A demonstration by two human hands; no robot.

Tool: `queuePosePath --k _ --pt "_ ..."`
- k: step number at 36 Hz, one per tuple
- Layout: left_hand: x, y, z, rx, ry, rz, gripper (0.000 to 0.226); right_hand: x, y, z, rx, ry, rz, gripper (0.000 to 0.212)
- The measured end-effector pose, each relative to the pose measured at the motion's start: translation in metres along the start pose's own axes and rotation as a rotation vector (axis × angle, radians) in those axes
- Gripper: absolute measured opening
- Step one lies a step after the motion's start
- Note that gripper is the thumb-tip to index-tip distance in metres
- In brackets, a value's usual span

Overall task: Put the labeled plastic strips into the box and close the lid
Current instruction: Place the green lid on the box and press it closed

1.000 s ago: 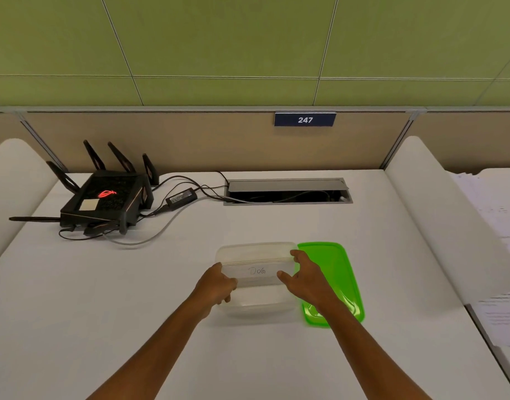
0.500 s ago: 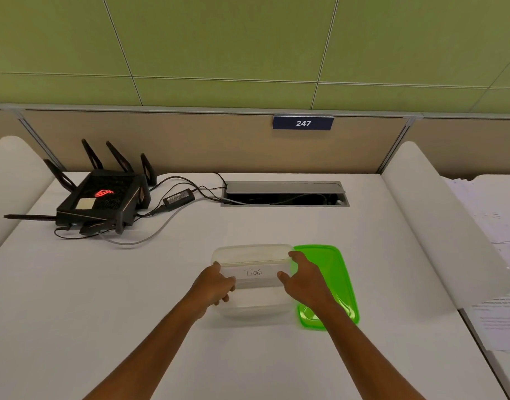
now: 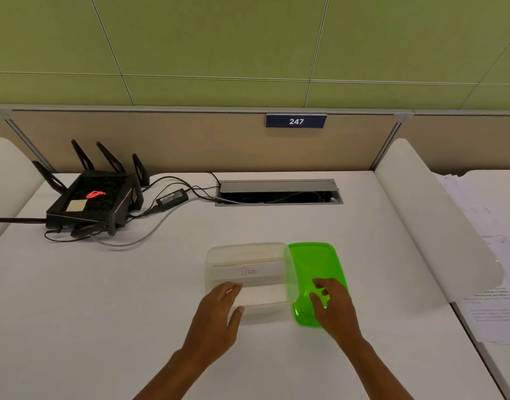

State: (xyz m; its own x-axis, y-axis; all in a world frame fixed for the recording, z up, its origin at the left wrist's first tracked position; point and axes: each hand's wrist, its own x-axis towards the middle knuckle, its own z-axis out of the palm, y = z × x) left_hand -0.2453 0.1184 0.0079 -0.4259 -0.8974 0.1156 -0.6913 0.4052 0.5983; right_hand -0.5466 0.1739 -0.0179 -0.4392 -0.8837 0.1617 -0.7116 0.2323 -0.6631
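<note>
Seemingly we have the labelled translucent plastic strip [image 3: 248, 271] inside the clear rectangular plastic box [image 3: 249, 280], our left hand [image 3: 219, 311] loose and empty at its seven o'clock corner, our right hand [image 3: 333, 306] open-fingered on the bright green plastic lid [image 3: 314, 265] at three o'clock, unfitted.

Your left hand [image 3: 219, 310] rests loosely spread at the near-left corner of the box [image 3: 248, 252]; your right hand [image 3: 333, 307] lies flat, fingers spread, right of the box.

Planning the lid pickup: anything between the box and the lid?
Nothing: head view shows the lid lying right against the box, no gap.
</note>
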Motion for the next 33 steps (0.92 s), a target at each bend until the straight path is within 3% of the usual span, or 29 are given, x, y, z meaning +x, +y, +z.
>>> queuePosePath --k 7,13,25,29,33 --pt "-0.011 -0.010 0.016 0.146 -0.034 0.120 0.060 -0.036 0.026 0.003 -0.154 -0.194 -0.120 0.040" --pt "-0.015 -0.014 0.018 0.229 -0.075 0.176 0.064 -0.049 0.027 0.004 -0.205 -0.241 -0.132 0.039" --pt "-0.015 -0.015 0.015 0.230 -0.165 0.154 0.066 -0.052 0.032 0.007 -0.346 -0.132 -0.190 0.021" --pt "-0.014 -0.012 0.012 0.213 -0.179 0.144 0.064 -0.048 0.032 -0.001 -0.348 -0.004 -0.175 0.010" --pt "-0.013 -0.011 0.008 0.199 -0.211 0.123 0.062 -0.034 0.029 -0.018 -0.301 0.150 -0.174 0.015"
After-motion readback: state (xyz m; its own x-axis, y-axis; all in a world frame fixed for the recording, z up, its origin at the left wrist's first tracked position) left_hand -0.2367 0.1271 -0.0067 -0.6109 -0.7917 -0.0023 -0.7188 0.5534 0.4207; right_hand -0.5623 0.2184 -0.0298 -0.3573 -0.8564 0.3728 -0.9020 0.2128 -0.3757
